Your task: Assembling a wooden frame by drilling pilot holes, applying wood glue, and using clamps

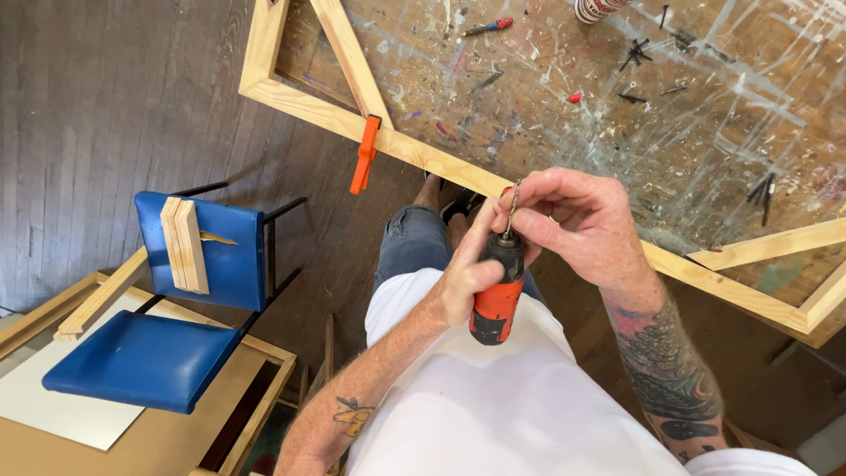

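My left hand point(460, 280) grips the body of an orange and black cordless drill point(495, 295), held upright against my white shirt. A twist drill bit point(512, 208) sticks up from its chuck. My right hand point(577, 220) curls over the chuck, with its fingertips pinching the bit. Just beyond my hands runs the near rail of a light wooden frame point(423, 152) that lies on a paint-spattered workbench point(564, 132).
An orange spring clamp point(364, 154) grips the frame rail where a diagonal brace meets it. Loose screws point(636, 53) and a red-handled screwdriver point(487, 27) lie on the bench. A blue chair point(176, 308) with wooden slats point(184, 244) leaning on its back stands at the left.
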